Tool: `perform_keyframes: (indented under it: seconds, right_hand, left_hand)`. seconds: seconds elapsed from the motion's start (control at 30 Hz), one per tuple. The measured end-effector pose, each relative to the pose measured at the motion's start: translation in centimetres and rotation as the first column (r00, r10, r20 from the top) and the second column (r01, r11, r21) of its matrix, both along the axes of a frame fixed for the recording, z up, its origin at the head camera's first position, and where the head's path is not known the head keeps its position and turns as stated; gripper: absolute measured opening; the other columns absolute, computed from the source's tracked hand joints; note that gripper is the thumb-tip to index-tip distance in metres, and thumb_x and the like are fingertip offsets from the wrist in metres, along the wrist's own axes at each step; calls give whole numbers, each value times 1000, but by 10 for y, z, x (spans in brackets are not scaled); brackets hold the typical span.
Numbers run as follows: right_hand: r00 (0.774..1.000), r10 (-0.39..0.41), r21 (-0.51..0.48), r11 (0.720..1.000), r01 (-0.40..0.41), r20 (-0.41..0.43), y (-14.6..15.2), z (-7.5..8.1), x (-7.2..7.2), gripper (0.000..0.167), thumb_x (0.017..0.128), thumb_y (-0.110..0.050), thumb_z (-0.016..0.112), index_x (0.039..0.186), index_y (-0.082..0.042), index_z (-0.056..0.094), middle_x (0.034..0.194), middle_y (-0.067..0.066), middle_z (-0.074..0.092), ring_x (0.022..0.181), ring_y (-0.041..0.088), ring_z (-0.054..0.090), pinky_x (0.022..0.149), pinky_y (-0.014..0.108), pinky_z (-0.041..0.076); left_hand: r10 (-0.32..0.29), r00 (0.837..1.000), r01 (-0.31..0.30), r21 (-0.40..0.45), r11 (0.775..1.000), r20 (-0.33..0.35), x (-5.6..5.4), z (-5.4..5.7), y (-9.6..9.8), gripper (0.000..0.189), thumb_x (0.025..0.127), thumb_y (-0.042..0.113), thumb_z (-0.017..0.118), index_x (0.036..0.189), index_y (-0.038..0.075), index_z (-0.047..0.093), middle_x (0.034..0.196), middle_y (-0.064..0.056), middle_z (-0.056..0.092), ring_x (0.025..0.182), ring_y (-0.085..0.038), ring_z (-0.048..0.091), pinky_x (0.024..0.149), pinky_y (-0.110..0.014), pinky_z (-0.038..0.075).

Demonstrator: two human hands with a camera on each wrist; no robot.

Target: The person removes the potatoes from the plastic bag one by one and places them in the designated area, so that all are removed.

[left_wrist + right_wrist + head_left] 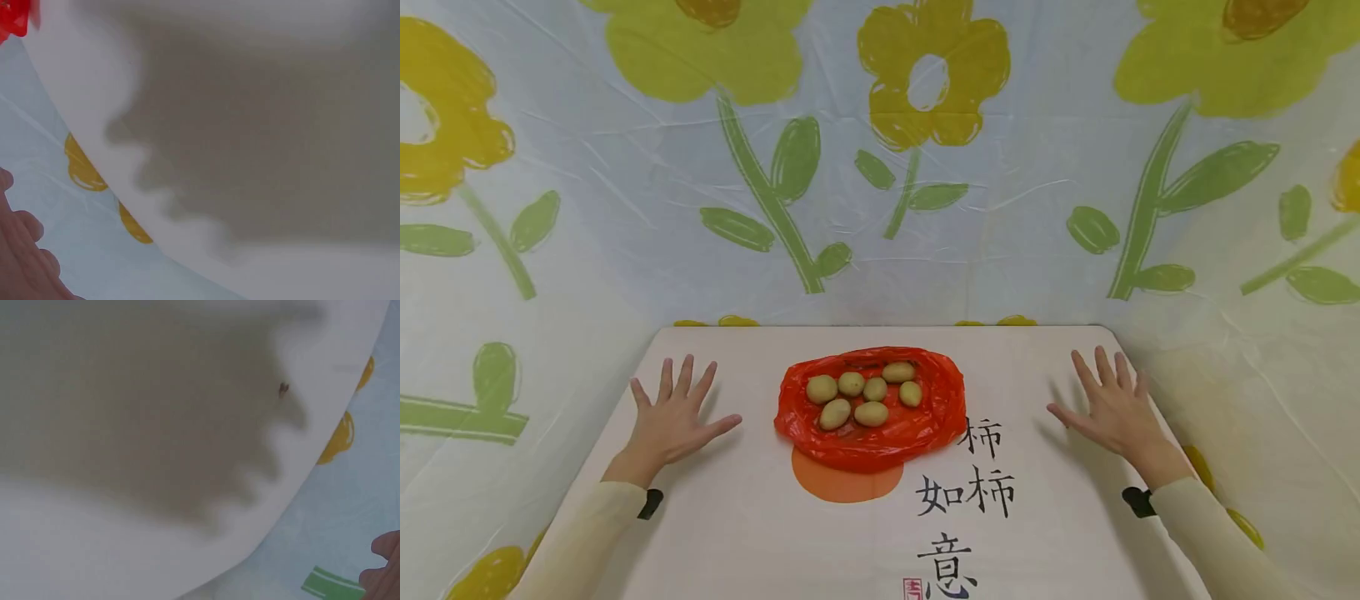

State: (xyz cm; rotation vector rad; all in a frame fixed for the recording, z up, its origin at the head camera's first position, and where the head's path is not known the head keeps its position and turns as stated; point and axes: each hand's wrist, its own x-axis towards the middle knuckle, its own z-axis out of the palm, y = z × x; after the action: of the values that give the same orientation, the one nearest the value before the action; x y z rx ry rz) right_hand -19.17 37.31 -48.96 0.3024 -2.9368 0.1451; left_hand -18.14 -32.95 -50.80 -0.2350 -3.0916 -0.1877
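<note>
A red plastic bag lies spread out at the middle of the table, with several small potatoes resting in it. To its left, my left hand is held with fingers spread, holding nothing. On the other side, my right hand has its fingers spread too and holds nothing. Each hand casts a shadow on the table. In the left wrist view, fingers show at the lower left and a corner of the red bag at the top. The right wrist view catches only a few fingers.
The pale table carries an orange printed disc partly under the bag and dark printed characters. A flower-patterned cloth stands behind the table and along both sides. Its far edge has rounded corners.
</note>
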Motion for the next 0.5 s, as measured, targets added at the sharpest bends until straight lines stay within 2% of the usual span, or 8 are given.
perform_keyframes:
  seconds: [0.23,0.5]
  right_hand:
    - [999,-20,-111,994,24,37,-14,-6,2,104,91,-67,62,166,-10,16,163,39,16,146,68,13,109,86,12]
    - [999,-14,-200,980,21,34,-41,-12,-4,102,91,-64,65,164,-8,21,162,39,21,145,67,17,108,85,17]
  left_hand:
    - [28,999,-29,90,995,21,-1,-6,13,108,89,81,48,167,20,6,171,-27,1,154,-55,-11,106,-86,-18]
    - [57,998,-54,230,972,-7,-1,-11,40,106,90,77,54,167,18,10,171,-27,3,154,-58,-6,107,-88,-11]
